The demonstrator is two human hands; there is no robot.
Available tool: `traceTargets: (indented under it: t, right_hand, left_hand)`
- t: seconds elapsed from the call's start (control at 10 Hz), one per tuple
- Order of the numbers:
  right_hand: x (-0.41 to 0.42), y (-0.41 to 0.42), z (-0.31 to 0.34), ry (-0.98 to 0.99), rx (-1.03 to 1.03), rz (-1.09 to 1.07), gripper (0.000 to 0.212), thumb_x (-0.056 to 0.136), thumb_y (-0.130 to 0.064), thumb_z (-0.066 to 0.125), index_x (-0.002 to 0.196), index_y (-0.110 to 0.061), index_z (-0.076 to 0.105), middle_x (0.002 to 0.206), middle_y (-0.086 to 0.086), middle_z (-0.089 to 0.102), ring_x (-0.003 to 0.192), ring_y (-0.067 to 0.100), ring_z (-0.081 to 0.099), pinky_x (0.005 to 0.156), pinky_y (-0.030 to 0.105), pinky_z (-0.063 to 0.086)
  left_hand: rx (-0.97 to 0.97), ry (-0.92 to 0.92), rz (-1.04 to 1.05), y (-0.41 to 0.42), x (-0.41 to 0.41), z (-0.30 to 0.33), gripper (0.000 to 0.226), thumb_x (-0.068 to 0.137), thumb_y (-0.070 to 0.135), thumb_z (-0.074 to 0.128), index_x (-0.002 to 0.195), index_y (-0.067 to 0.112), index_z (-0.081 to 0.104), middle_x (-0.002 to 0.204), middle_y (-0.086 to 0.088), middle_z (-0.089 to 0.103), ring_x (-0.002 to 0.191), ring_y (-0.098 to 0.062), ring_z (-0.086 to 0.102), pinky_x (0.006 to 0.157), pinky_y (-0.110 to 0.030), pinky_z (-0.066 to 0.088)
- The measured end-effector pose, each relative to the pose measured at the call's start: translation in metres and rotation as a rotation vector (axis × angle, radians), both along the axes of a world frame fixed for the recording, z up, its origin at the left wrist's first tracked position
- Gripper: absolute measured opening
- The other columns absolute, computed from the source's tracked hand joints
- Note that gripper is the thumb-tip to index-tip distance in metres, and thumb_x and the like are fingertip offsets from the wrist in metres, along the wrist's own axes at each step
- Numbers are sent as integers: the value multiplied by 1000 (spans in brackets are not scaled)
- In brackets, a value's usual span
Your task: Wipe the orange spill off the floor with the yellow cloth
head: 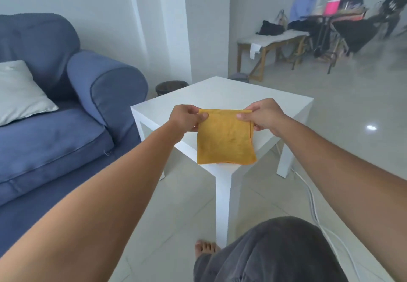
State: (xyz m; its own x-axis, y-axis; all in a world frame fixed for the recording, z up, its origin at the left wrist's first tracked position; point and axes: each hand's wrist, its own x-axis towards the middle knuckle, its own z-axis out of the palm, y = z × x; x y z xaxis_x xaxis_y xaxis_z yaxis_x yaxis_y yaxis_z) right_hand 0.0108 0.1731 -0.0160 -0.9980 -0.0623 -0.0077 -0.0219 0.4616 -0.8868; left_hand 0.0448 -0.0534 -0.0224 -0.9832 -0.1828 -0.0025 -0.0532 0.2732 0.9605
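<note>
A folded yellow cloth [225, 137] hangs in the air over the near corner of a white side table [231, 96]. My left hand [187, 117] pinches its top left corner. My right hand [263, 114] pinches its top right corner. The cloth's lower edge hangs level with the table's front corner. No orange spill shows on the pale tiled floor [176, 204] in this view.
A blue sofa [66, 110] with a grey cushion [19, 92] stands at the left. A dark bin [171, 86] sits behind the table. A white cable [312, 204] runs along the floor at the right. Two people sit at a table [330, 15] far back right, beside a wooden bench [273, 41].
</note>
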Motion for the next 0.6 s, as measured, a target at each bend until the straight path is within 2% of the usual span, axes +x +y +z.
traceTargets:
  t: [0.1, 0.2, 0.3, 0.4, 0.5, 0.6]
  right_hand:
    - [-20, -6, -14, 63, 35, -127, 27, 76, -19, 82, 101, -13, 74, 104, 5, 70, 88, 20, 68, 68, 26, 55]
    - [-23, -12, -29, 189, 162, -122, 33, 79, -22, 80, 111, -17, 72, 114, 2, 70, 110, 18, 62, 90, 24, 46]
    - [-17, -12, -51, 247, 334, -49, 34, 77, -43, 76, 109, -34, 69, 115, -4, 66, 108, 14, 55, 96, 30, 46]
    - [-16, -7, -73, 225, 537, 39, 42, 72, -64, 64, 108, -42, 68, 119, -2, 61, 112, 19, 52, 98, 34, 45]
    - [-3, -6, -67, 205, 537, 56, 48, 76, -63, 63, 117, -39, 67, 129, 0, 60, 122, 20, 48, 104, 33, 41]
    - [24, -6, -33, 383, 257, 2, 36, 85, -47, 68, 118, -33, 69, 130, -12, 63, 125, 9, 49, 100, 23, 36]
  left_hand:
    - [-36, -13, 139, 11, -27, -15, 30, 87, 12, 72, 115, 7, 62, 94, -5, 66, 93, -27, 67, 92, -39, 57]
    - [-388, 37, 174, 16, -30, -26, 51, 89, 24, 67, 137, 14, 50, 122, -3, 66, 119, -25, 59, 101, -37, 48]
    - [-725, 137, 72, 23, -19, -37, 49, 94, 35, 58, 140, 21, 50, 141, -2, 55, 133, -23, 46, 104, -37, 41]
    - [-954, 60, -122, 29, -8, -55, 55, 98, 47, 44, 148, 23, 41, 156, -1, 38, 147, -22, 28, 117, -40, 26]
    - [-1009, 16, -183, 28, -5, -71, 67, 99, 57, 31, 155, 21, 27, 165, 1, 19, 153, -20, 12, 124, -42, 9]
    - [-1004, 26, -188, 28, -4, -79, 69, 99, 59, 24, 158, 22, 19, 167, 2, 10, 154, -18, 5, 124, -42, 2]
